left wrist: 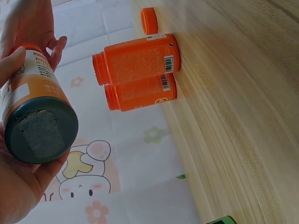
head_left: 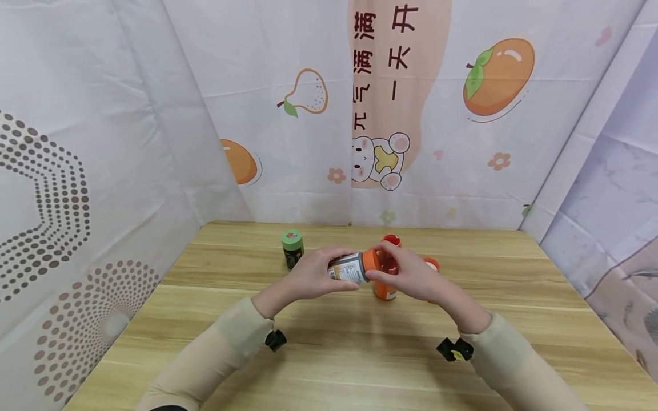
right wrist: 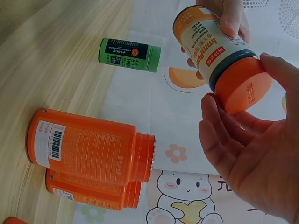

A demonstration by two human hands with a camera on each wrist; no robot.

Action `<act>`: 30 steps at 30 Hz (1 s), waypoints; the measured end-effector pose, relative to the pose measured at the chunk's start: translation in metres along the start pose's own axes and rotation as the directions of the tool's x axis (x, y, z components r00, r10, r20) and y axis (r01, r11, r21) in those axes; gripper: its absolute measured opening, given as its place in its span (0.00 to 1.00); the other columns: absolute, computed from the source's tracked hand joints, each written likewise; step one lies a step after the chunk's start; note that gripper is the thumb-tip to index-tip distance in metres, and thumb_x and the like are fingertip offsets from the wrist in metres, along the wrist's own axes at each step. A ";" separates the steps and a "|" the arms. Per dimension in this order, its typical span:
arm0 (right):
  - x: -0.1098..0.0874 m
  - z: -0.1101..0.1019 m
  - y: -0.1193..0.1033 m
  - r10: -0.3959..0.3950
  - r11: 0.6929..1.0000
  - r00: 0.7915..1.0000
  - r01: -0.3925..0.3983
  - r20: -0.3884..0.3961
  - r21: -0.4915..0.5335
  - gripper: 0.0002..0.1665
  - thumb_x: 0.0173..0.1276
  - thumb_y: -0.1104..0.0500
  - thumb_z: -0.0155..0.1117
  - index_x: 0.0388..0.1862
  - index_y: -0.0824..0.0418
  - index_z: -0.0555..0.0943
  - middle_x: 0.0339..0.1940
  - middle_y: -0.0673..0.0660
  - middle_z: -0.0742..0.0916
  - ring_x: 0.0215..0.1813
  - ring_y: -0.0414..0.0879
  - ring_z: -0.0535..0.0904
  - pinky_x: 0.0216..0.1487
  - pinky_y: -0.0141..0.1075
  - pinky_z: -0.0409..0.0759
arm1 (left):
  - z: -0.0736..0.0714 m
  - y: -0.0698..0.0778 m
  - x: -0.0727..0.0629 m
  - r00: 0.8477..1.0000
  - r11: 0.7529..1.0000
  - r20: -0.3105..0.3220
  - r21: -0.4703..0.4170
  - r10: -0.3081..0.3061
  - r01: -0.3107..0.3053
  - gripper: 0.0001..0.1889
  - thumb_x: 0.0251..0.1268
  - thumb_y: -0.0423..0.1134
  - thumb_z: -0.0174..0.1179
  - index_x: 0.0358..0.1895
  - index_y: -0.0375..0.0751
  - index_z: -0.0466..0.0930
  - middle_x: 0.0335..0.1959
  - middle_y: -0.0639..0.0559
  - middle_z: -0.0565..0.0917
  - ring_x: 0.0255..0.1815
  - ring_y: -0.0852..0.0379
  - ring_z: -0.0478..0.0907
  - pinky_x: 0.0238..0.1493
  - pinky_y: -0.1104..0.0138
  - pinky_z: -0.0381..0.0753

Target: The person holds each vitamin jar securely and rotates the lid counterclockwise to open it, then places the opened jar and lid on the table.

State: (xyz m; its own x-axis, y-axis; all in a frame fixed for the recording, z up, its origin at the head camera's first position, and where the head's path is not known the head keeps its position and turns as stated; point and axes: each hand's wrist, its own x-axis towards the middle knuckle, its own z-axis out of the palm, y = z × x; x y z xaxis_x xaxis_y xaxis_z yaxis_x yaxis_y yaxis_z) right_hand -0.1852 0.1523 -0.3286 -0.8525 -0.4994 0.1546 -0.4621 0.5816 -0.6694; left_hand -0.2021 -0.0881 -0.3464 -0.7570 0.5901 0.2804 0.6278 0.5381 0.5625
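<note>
My left hand grips a supplement bottle by its body, holding it tilted above the table. The bottle has a white and orange label, and its dark base faces the left wrist camera. At the other end is an orange cap, which my right hand pinches at the rim between thumb and fingers. The cap sits on the bottle's neck. Behind and below the hands stand two orange bottles side by side, their necks uncapped; in the head view my right hand partly covers them.
A green-lidded dark jar stands at the back left of the wooden table. An orange lid lies on the table right of the orange bottles. A printed curtain hangs behind the far table edge.
</note>
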 end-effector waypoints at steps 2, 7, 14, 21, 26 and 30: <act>-0.001 0.000 0.000 -0.001 1.000 1.000 0.001 0.000 -0.001 0.33 0.63 0.45 0.70 0.60 0.59 0.71 0.40 0.50 0.82 0.41 0.46 0.78 0.39 0.36 0.80 | 0.000 0.000 -0.001 1.000 1.000 0.000 -0.007 -0.002 0.002 0.31 0.53 0.51 0.73 0.62 0.50 0.76 0.50 0.57 0.80 0.39 0.61 0.75 0.38 0.68 0.78; -0.002 -0.001 0.000 -0.030 0.999 1.000 0.030 0.001 0.015 0.36 0.60 0.52 0.74 0.63 0.58 0.70 0.46 0.53 0.82 0.47 0.49 0.79 0.41 0.36 0.82 | -0.001 -0.002 -0.001 1.000 1.000 0.002 -0.017 -0.015 0.015 0.31 0.53 0.51 0.73 0.62 0.50 0.77 0.49 0.57 0.80 0.40 0.61 0.75 0.39 0.67 0.78; -0.003 -0.003 0.000 -0.051 0.999 0.999 0.051 -0.002 0.019 0.38 0.58 0.52 0.76 0.65 0.57 0.69 0.46 0.53 0.82 0.48 0.51 0.78 0.41 0.35 0.82 | -0.001 -0.001 -0.001 1.000 0.999 0.012 -0.025 -0.023 0.024 0.32 0.52 0.51 0.74 0.62 0.50 0.76 0.50 0.57 0.80 0.40 0.61 0.75 0.40 0.67 0.78; -0.003 -0.003 0.000 0.017 1.000 1.000 -0.017 0.007 0.018 0.35 0.68 0.42 0.63 0.68 0.53 0.68 0.49 0.53 0.82 0.49 0.49 0.78 0.44 0.40 0.81 | -0.002 0.000 0.000 1.000 1.000 0.013 -0.028 -0.006 0.006 0.33 0.51 0.51 0.74 0.62 0.50 0.76 0.50 0.57 0.80 0.40 0.61 0.75 0.38 0.67 0.78; -0.002 -0.004 0.001 0.076 0.997 0.997 -0.076 0.014 0.010 0.31 0.73 0.39 0.54 0.67 0.53 0.70 0.46 0.52 0.81 0.44 0.48 0.77 0.43 0.40 0.78 | -0.001 0.000 0.000 1.000 1.000 0.018 -0.024 -0.010 0.010 0.33 0.51 0.52 0.74 0.63 0.51 0.76 0.51 0.58 0.80 0.40 0.61 0.75 0.39 0.67 0.78; -0.002 -0.002 0.000 0.087 0.995 0.996 -0.086 0.027 -0.045 0.31 0.73 0.38 0.53 0.66 0.55 0.71 0.41 0.51 0.82 0.42 0.47 0.76 0.41 0.39 0.78 | 0.000 -0.001 0.000 1.000 0.999 0.023 -0.026 -0.017 0.017 0.33 0.51 0.51 0.74 0.63 0.52 0.76 0.52 0.58 0.80 0.41 0.61 0.75 0.40 0.67 0.77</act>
State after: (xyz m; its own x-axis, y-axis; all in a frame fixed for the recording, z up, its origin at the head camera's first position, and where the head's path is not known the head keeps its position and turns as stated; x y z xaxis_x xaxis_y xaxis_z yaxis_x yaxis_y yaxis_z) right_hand -0.1844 0.1550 -0.3276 -0.8826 -0.4639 0.0764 -0.3978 0.6503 -0.6472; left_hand -0.2023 -0.0885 -0.3468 -0.7632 0.5945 0.2532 0.6095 0.5322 0.5876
